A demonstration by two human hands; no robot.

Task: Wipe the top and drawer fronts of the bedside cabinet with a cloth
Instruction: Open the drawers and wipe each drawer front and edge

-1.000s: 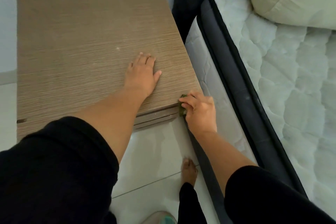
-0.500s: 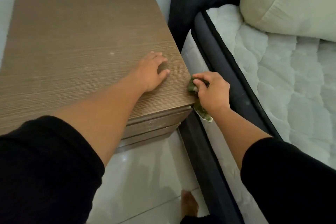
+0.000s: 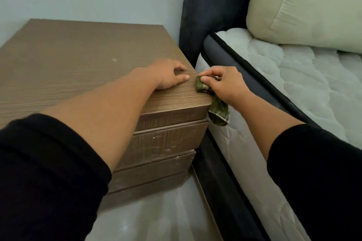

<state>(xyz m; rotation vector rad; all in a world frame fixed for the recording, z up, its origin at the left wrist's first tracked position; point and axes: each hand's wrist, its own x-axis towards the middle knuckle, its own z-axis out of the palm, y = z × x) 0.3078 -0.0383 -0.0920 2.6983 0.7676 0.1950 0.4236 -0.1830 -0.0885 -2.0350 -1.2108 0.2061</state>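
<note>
our right hand (image 3: 225,84) has slid the green cloth (image 3: 201,86) back along the bedside cabinet (image 3: 82,60), its fingers (image 3: 207,78) pinching it at the top's right edge, one end hanging beside the mattress (image 3: 293,76). our left hand (image 3: 169,76) rests flat on top, fingers straight.

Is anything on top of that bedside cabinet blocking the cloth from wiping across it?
Only the person's own left hand, resting flat on the cabinet top just beside the cloth, which the right hand grips at the top's right edge. No other object shows on the top.
</note>
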